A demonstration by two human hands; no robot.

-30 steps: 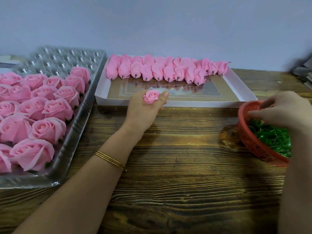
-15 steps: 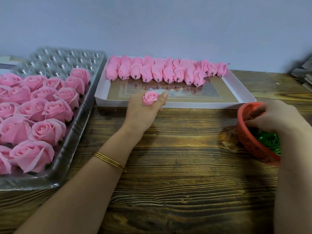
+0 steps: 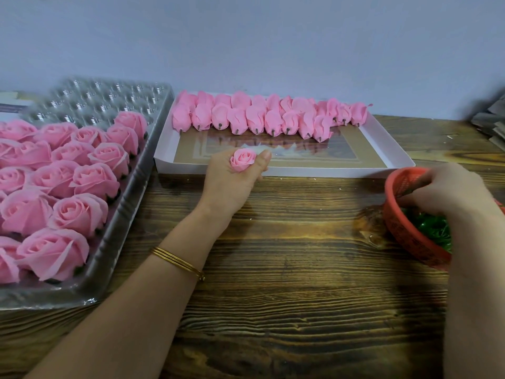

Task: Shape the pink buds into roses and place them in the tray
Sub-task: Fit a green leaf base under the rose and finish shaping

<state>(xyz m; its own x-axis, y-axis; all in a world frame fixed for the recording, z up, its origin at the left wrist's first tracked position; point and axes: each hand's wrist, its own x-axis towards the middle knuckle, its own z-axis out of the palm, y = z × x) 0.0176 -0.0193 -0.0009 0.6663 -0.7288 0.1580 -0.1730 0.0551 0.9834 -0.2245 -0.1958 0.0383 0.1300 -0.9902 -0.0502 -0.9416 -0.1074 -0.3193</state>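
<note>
— From the head camera, what do we see in the left hand (image 3: 232, 184)?

— We see it resting on the wooden table (image 3: 300, 283), just near of the white box (image 3: 300, 171). Its fingers and thumb curl round one pink bud (image 3: 242, 163), which sits upright in the fist with its spiral of petals facing up at us. Thin gold bangles (image 3: 177, 259) circle that wrist.

— And the right hand (image 3: 448, 191)?

— It is at the right edge, over the red basket (image 3: 404, 236). Its fingers bend down into the basket above the green pieces (image 3: 434, 228). We cannot tell whether they pinch anything, because the hand is blurred and hides its own fingertips.

— Where do we find the other flowers?

— The unshaped buds (image 3: 257, 117) lie in a close row along the far side of the white box, their dark stubs pointing towards us. On the left stands the tray (image 3: 128, 209), clear plastic with moulded cups. The roses (image 3: 68, 214) fill its near and middle part, touching one another, while its far rows of cups show bare.

— Anything beyond that?

— A pale wall (image 3: 246, 36) behind the table, and a blurred grey stack (image 3: 489, 124) at the far right that we cannot make out.
</note>
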